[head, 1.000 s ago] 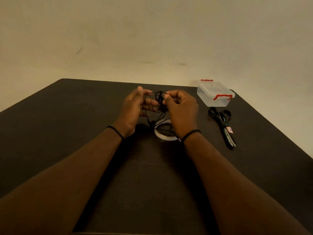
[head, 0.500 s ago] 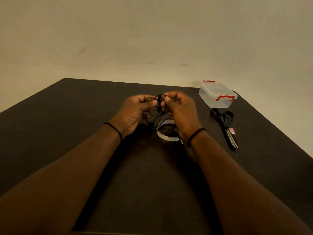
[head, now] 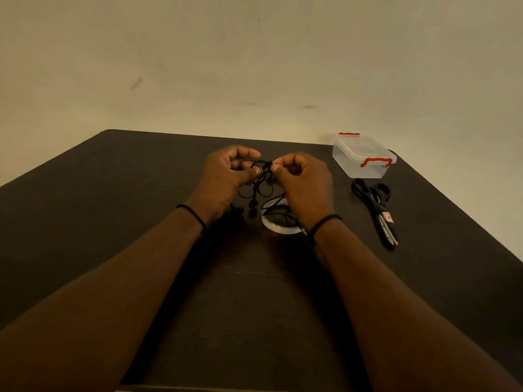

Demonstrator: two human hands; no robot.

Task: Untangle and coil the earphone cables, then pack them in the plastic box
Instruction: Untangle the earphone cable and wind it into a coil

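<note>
My left hand [head: 226, 176] pinches the tangled thin black earphone cable [head: 261, 182] above the dark table [head: 113, 207]; my right hand [head: 304, 185] pinches the same knot, loops dangling between them. A clear tape roll [head: 278, 226] lies beneath my right wrist. Right of that hand sit black-handled scissors [head: 375, 207] and, farther back, the closed clear plastic box with red clips [head: 362, 157].

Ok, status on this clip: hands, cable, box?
Left hand and right hand both pinching tangled earphone cable. Plastic box lidded, far right. Nothing blocking.
</note>
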